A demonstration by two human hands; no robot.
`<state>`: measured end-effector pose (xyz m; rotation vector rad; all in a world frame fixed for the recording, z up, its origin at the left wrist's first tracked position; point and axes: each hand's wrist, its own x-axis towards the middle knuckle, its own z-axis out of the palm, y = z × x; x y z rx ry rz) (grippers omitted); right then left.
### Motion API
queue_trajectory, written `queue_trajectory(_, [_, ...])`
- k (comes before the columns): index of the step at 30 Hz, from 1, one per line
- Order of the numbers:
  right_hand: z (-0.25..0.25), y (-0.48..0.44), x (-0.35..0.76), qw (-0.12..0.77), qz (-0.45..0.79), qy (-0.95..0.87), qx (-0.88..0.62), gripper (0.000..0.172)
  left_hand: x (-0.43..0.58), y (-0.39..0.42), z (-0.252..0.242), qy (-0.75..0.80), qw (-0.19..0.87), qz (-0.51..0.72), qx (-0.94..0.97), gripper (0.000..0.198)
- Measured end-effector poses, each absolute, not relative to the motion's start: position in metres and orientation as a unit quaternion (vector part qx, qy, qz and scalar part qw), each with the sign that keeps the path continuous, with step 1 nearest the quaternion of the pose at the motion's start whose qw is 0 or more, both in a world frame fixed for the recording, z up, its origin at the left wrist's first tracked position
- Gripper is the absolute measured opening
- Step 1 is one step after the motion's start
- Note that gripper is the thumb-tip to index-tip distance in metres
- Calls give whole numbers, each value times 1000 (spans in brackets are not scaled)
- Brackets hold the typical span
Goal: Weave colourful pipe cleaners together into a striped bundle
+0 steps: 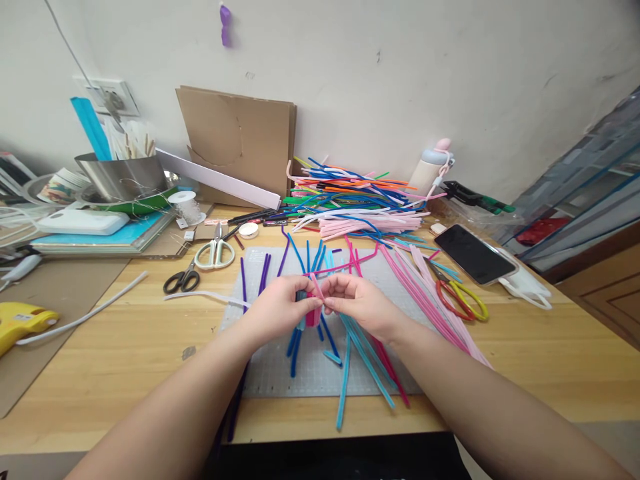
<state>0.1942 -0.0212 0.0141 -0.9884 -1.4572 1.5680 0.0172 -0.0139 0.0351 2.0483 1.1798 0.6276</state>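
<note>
Over a grey cutting mat [270,373], my left hand [280,303] is closed on a small flat piece made of light blue, magenta and pink pipe cleaners [313,313]. A pink pipe cleaner [317,287] stands up at its right edge. My right hand [363,307] pinches at this pink strand, its fingertips close to my left thumb. Beneath both hands lie loose dark blue pipe cleaners [295,350], light blue pipe cleaners [367,363] and magenta ones. Purple pipe cleaners [243,280] lie left of them, and long pink pipe cleaners [425,293] lie to the right.
Behind the mat is a heap of many-coloured pipe cleaners [350,193]. White-handled scissors [215,252] and black-handled scissors [183,279] lie left; red-and-yellow-handled scissors [463,300] and a phone [475,253] lie right. A yellow glue gun [25,321] sits far left.
</note>
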Motion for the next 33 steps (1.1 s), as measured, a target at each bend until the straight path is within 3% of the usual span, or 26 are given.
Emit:
queue_trajectory(4, [14,-21,192,431,560,-589,-391,18,16,-12,34,458,380,263,759,14])
queue_trajectory(11, [6,-25,190,426,453,-667,-410,10,15,-9,28,458,393,262,753,19])
queue_trajectory(17, [36,-35,199,384,139,-801,-437,12,15,-7,25,448,344,287,773,12])
queue_trajectory(21, [83,-46,242,402,-2,-748,-528,15,13,-6,27,469,310,270,781,12])
queue_trajectory(23, [93,-45,280,359,-25,-687,-631,17,11,-7,30,481,312,261,777,13])
queue_trajectory(28, [54,-24,374,87,28,-575,-813,13,10,-11,37,487,320,285,761,14])
queue_trajectory(33, [9,-24,402,70,57,-583,-808,21,10,-16,45,497,327,286,751,16])
